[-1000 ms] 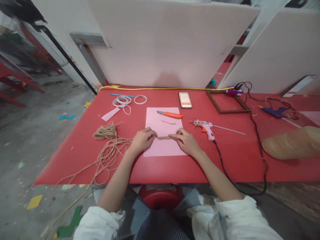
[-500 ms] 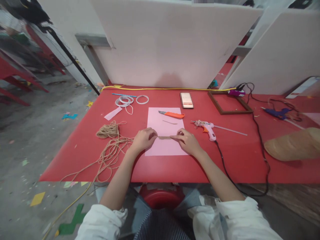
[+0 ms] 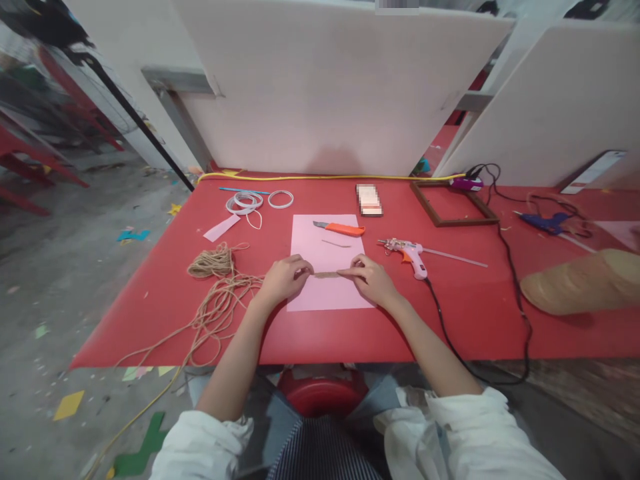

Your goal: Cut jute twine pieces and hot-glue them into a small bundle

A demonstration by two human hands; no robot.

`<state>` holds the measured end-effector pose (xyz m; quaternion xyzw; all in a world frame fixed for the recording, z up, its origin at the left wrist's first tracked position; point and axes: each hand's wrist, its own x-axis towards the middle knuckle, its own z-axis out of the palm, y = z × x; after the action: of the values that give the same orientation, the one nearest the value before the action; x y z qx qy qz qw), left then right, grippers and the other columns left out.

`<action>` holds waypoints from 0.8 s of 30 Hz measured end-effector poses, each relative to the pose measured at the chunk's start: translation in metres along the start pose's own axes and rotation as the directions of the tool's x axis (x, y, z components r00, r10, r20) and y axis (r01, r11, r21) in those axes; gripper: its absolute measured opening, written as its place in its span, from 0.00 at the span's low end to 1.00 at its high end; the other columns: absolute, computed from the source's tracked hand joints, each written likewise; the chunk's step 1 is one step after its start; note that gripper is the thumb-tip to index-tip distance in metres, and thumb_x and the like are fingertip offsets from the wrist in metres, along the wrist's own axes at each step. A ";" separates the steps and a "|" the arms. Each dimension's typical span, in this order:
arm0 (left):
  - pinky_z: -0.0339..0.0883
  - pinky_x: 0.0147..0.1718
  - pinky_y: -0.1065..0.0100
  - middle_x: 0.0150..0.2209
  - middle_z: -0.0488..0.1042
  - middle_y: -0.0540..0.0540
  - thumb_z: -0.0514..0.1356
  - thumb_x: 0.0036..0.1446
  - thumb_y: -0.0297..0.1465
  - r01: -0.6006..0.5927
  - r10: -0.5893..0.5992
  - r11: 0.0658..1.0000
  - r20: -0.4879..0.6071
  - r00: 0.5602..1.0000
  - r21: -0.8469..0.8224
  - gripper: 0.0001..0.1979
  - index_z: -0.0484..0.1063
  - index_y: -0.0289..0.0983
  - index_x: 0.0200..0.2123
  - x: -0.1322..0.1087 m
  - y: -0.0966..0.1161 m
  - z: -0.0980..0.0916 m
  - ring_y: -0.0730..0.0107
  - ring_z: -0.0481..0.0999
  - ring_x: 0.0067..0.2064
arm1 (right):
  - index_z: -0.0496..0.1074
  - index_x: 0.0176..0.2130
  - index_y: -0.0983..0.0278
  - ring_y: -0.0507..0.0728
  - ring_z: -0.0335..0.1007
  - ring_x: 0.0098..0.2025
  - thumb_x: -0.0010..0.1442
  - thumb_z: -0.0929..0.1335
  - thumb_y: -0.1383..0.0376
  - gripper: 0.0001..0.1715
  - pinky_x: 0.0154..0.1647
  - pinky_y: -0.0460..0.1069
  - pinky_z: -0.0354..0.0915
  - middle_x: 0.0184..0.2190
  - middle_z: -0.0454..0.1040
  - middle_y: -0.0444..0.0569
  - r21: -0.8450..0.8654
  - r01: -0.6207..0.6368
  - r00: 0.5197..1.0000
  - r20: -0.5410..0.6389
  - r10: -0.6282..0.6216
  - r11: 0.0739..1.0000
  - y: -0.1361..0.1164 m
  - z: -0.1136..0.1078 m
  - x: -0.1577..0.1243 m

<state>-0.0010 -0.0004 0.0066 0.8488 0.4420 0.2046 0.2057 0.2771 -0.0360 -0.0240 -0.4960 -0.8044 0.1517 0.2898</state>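
Note:
Between my two hands a short, flat brown strip of twine (image 3: 327,275) is stretched level over a pink sheet of paper (image 3: 325,298). My left hand (image 3: 289,277) pinches its left end, and my right hand (image 3: 371,277) pinches its right end. Whether the strip touches the paper I cannot tell. Farther up the sheet lie an orange utility knife (image 3: 345,229) with its blade pointing left and a thin loose piece of twine (image 3: 336,243). To the left of my left hand is a bundle of twine (image 3: 213,260) with loose strands (image 3: 220,310) trailing toward the table's front edge.
Right of the paper lies a pink glue gun (image 3: 411,255) with a glue stick in it and a black cord. Behind are a phone (image 3: 369,200), a brown frame (image 3: 440,217), white cord coils (image 3: 244,202) and a yellow cable (image 3: 300,177). A blue glue gun (image 3: 545,223) lies far right.
The whole view has shifted slightly, so things appear a little farther left. Both hands keep their pinch on the twine strip, in nearly the same place over the paper.

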 end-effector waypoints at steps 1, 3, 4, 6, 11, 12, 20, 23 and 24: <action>0.65 0.36 0.68 0.38 0.78 0.47 0.56 0.60 0.28 0.001 -0.001 1.000 0.003 1.000 0.004 0.12 0.80 0.40 0.38 0.000 0.000 0.000 0.68 0.76 0.36 | 0.82 0.48 0.51 0.53 0.69 0.38 0.64 0.64 0.75 0.25 0.39 0.48 0.64 0.39 0.71 0.48 0.009 -0.006 1.000 -0.005 0.006 1.000 0.000 0.000 0.000; 0.65 0.37 0.68 0.38 0.78 0.47 0.56 0.61 0.29 0.001 -0.001 1.000 0.008 1.000 0.010 0.11 0.80 0.40 0.38 0.000 0.000 0.000 0.68 0.76 0.36 | 0.82 0.49 0.53 0.53 0.69 0.37 0.64 0.64 0.74 0.24 0.38 0.48 0.63 0.39 0.72 0.48 0.027 -0.023 1.000 -0.021 0.024 0.999 0.000 -0.001 0.000; 0.65 0.37 0.68 0.38 0.78 0.46 0.56 0.61 0.29 0.001 -0.001 1.000 0.009 1.000 0.012 0.11 0.80 0.40 0.38 0.001 0.000 0.000 0.67 0.76 0.36 | 0.82 0.49 0.54 0.53 0.69 0.36 0.64 0.64 0.74 0.24 0.38 0.48 0.63 0.40 0.72 0.48 0.036 -0.032 0.999 -0.029 0.034 0.999 0.000 -0.001 0.000; 0.65 0.37 0.68 0.38 0.78 0.46 0.56 0.61 0.29 0.001 -0.001 1.000 0.010 1.000 0.014 0.11 0.80 0.40 0.38 0.001 0.000 0.000 0.67 0.76 0.36 | 0.82 0.50 0.54 0.52 0.68 0.35 0.65 0.64 0.73 0.23 0.36 0.47 0.62 0.40 0.73 0.48 0.050 -0.043 0.998 -0.041 0.045 0.998 -0.001 -0.001 0.000; 0.64 0.36 0.68 0.39 0.79 0.47 0.56 0.61 0.29 -0.003 0.002 1.000 0.006 1.000 0.009 0.11 0.80 0.40 0.38 0.001 0.000 -0.001 0.68 0.75 0.35 | 0.81 0.50 0.53 0.52 0.68 0.36 0.65 0.64 0.73 0.24 0.37 0.47 0.63 0.39 0.73 0.48 0.034 -0.016 0.999 -0.027 0.017 0.999 -0.002 -0.002 0.000; 0.64 0.36 0.67 0.39 0.79 0.47 0.56 0.61 0.29 -0.001 0.001 1.000 0.006 1.000 0.009 0.11 0.80 0.40 0.38 0.001 0.000 -0.001 0.68 0.75 0.35 | 0.81 0.50 0.52 0.53 0.68 0.36 0.65 0.64 0.73 0.24 0.38 0.47 0.63 0.39 0.72 0.48 0.031 -0.011 1.000 -0.020 0.012 0.999 -0.002 -0.002 0.000; 0.64 0.36 0.67 0.38 0.78 0.46 0.57 0.61 0.30 0.002 -0.002 1.000 0.010 1.000 -0.003 0.11 0.81 0.40 0.38 0.001 0.001 -0.001 0.68 0.75 0.35 | 0.82 0.49 0.51 0.53 0.69 0.38 0.61 0.64 0.77 0.28 0.39 0.48 0.64 0.39 0.71 0.48 -0.008 0.006 1.000 0.013 -0.006 1.000 0.000 -0.002 0.000; 0.65 0.36 0.67 0.38 0.78 0.47 0.57 0.61 0.30 0.010 -0.009 1.000 0.008 1.000 -0.012 0.11 0.81 0.40 0.38 0.000 0.001 -0.001 0.68 0.75 0.35 | 0.82 0.48 0.51 0.53 0.70 0.38 0.61 0.64 0.78 0.28 0.39 0.48 0.65 0.39 0.71 0.48 -0.006 0.007 1.000 0.010 -0.007 1.000 0.001 -0.002 0.000; 0.65 0.36 0.67 0.37 0.78 0.47 0.58 0.60 0.30 0.010 -0.010 1.000 0.005 1.000 -0.016 0.10 0.81 0.40 0.38 0.000 0.000 0.000 0.68 0.75 0.35 | 0.82 0.48 0.51 0.53 0.70 0.38 0.61 0.64 0.77 0.28 0.39 0.48 0.65 0.39 0.71 0.48 -0.003 0.008 1.000 0.008 -0.008 1.000 0.000 -0.002 0.000</action>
<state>-0.0006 -0.0002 0.0071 0.8454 0.4442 0.2048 0.2147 0.2785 -0.0362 -0.0229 -0.4927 -0.8076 0.1513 0.2866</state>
